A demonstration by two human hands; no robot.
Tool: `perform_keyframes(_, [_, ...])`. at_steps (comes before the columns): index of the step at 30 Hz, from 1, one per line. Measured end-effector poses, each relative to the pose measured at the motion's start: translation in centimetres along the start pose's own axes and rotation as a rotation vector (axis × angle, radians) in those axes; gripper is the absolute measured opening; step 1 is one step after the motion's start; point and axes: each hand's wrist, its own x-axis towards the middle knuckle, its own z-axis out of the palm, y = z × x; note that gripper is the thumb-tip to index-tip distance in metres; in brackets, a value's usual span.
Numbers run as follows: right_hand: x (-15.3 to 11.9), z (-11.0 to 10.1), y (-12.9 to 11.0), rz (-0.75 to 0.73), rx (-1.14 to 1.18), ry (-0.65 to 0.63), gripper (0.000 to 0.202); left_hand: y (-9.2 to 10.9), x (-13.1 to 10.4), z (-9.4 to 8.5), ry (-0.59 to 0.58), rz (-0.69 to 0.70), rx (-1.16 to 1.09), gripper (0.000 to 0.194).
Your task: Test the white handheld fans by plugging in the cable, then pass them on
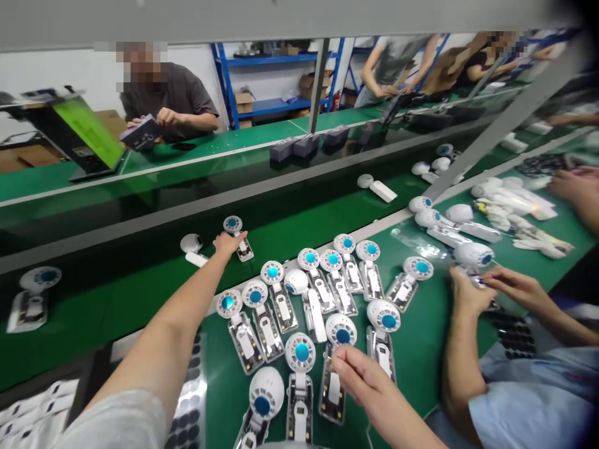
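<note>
My left hand (229, 243) reaches out over the dark green belt, its fingers around the neck of a white device (244, 251) with a round, blue-centred head. Beside it on the belt lies another white device (191, 243). My right hand (353, 372) is low in the centre, thumb and fingers pinched together at a device (333, 390) with a clear casing and a blue-centred head. Whether the fingertips grip it or something small is hidden. Around that hand, several similar devices (299, 352) lie in uneven rows on the green table (421, 330).
At the right, a co-worker's hands (472, 290) work on a white device. Grey metal posts (505, 115) and a rail cross the view. More devices (35, 296) ride the belt. Sheets of black round pads (189, 399) lie at lower left. Across the belt, a person holds a box (140, 133).
</note>
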Motion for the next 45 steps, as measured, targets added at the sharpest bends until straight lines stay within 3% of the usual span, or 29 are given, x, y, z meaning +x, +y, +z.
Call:
perform_keyframes(4, [0.2, -0.9, 0.0, 0.003, 0.05, 0.08, 0.034, 1.4, 1.1, 2.0, 0.034, -0.077, -0.09, 0.049])
perform_keyframes(8, [0.6, -1.6, -0.9, -0.023, 0.067, 0.128, 0.029, 2.8, -1.3, 1.6, -0.049, -0.013, -0.298, 0.037])
perform_keyframes(10, [0.8, -1.7, -1.8, -0.067, 0.026, 0.137, 0.027, 3.5, -4.4, 0.4, -0.126, 0.025, -0.435, 0.032])
perform_keyframes(13, [1.0, -1.2, -3.4, -0.161, -0.109, 0.158, 0.026, 4.5, -11.3, -1.8, -0.366, 0.008, -0.724, 0.033])
perform_keyframes(15, [0.9, -0.6, -4.4, -0.224, -0.196, 0.156, 0.025, 5.0, -16.2, -2.9, -0.498, -0.051, -0.821, 0.035])
perform_keyframes(17, [0.6, 0.2, -5.0, -0.278, -0.245, 0.132, 0.022, 5.3, -20.4, -3.4, -0.559, -0.067, -0.849, 0.035])
perform_keyframes(21, [-0.5, 1.4, -5.3, -0.352, -0.272, 0.096, 0.018, 5.5, -25.3, -3.8, -0.653, -0.005, -0.873, 0.034])
perform_keyframes(31, [-3.2, 1.6, -4.5, -0.334, -0.25, 0.062, 0.02, 4.9, -28.9, -4.3, -0.795, 0.055, -0.758, 0.031])
perform_keyframes(38, [-3.9, 1.6, -4.0, -0.31, -0.382, 0.045, 0.022, 4.9, -29.8, -4.2, -0.738, 0.261, -0.634, 0.036])
perform_keyframes(45, [-2.9, 2.1, -3.0, -0.269, -0.295, -0.003, 0.024, 4.5, -30.3, -3.3, -0.802, 0.08, -0.647, 0.033])
